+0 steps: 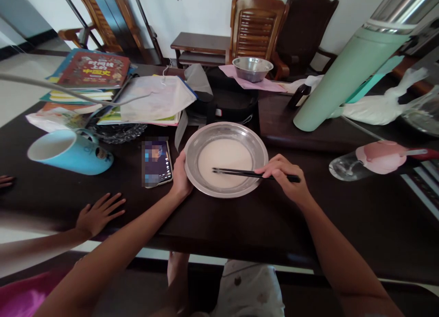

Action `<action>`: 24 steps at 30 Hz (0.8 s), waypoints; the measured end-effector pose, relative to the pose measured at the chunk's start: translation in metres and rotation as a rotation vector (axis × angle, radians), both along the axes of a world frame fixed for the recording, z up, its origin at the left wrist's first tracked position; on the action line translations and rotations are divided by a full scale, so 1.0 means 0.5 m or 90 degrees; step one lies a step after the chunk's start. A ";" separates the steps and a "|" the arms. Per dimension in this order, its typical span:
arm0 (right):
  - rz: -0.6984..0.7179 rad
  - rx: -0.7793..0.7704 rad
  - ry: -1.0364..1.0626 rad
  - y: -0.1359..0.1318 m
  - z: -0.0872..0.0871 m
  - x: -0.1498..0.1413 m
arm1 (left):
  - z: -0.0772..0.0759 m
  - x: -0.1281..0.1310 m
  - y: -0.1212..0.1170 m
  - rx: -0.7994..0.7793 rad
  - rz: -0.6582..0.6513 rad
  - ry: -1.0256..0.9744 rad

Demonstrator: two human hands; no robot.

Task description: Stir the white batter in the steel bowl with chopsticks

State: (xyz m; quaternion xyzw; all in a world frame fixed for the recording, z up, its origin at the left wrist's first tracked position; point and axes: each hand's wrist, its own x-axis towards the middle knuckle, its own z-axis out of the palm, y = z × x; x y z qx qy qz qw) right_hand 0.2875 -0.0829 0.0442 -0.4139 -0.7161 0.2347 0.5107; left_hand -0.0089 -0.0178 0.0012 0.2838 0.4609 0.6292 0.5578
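Note:
A shallow steel bowl (258, 145) holding pale batter sits on the dark table (240, 225) in front of me. My left hand (180, 175) grips the bowl's left rim. My right hand (284, 177) holds a pair of black chopsticks (236, 172) whose tips lie in the batter, pointing left.
A phone (157, 163) lies just left of the bowl, a blue mug (68, 151) on its side beyond it. Another person's hand (99, 213) rests flat at the near left edge. Books (92, 72), a second steel bowl (252, 68), a green flask (346, 68) and a pink-lidded bottle (377, 158) crowd the table.

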 end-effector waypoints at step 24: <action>-0.075 0.035 0.083 -0.001 -0.002 0.015 | -0.005 0.000 0.004 -0.005 -0.005 -0.016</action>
